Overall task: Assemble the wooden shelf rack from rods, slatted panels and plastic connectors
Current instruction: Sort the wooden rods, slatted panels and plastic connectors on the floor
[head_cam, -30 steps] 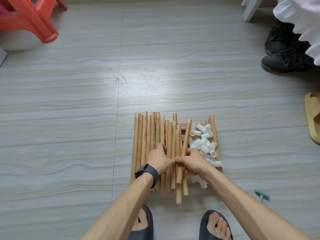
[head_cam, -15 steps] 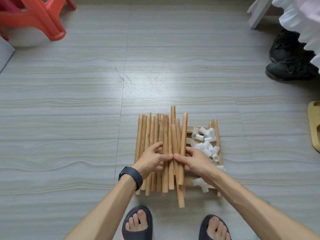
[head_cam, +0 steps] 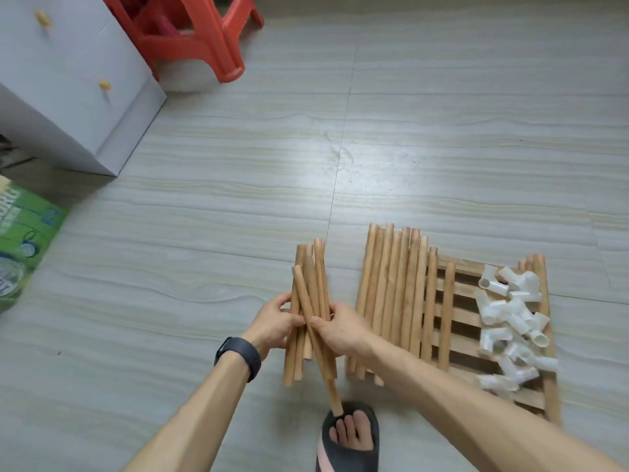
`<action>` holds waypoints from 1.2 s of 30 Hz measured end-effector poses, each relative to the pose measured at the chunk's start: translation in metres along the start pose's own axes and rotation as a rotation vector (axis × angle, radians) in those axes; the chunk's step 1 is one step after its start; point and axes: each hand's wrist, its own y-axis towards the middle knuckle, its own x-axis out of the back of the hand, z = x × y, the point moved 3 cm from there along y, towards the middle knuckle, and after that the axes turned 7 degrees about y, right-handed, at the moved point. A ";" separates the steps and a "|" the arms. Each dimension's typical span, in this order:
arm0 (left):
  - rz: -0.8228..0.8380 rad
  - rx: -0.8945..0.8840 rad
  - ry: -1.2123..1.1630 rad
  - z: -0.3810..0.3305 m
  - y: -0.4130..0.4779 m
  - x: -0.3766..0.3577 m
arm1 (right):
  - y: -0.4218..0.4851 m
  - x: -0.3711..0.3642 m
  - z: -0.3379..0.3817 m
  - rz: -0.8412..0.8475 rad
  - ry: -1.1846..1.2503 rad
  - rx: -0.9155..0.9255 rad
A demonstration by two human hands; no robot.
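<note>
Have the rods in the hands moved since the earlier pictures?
Yes. The held rods lay on the slatted panel; now the left hand and right hand hold them left of it.

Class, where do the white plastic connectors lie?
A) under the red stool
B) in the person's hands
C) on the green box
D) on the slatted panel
D: the connectors lie heaped on the slatted panel, right of the loose rods; the left hand and right hand grip only a bundle of rods.
</note>
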 end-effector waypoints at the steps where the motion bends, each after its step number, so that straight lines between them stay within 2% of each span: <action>1: -0.014 0.033 0.005 0.009 0.003 0.008 | 0.007 -0.015 -0.002 0.007 0.013 -0.024; 5: -0.069 0.145 0.036 0.034 0.018 0.026 | 0.029 -0.061 -0.013 -0.009 0.107 -0.114; 9: -0.100 0.156 0.160 0.050 0.043 0.030 | 0.039 -0.082 -0.022 -0.077 0.161 -0.183; 14: -0.205 0.034 0.469 0.052 0.054 0.022 | 0.043 -0.082 -0.031 -0.171 0.166 -0.188; 19: -0.298 -0.025 0.567 0.069 0.061 0.027 | 0.030 -0.083 -0.039 -0.216 0.037 -0.192; 22: -0.279 -0.028 0.551 0.083 0.050 0.027 | 0.023 -0.094 -0.045 -0.187 0.017 -0.166; 27: -0.259 -0.131 0.831 0.099 0.042 0.026 | 0.017 -0.095 -0.050 -0.198 0.038 -0.143; 36: -0.399 -0.075 0.828 0.077 0.054 0.018 | 0.018 -0.084 -0.048 -0.180 -0.045 -0.107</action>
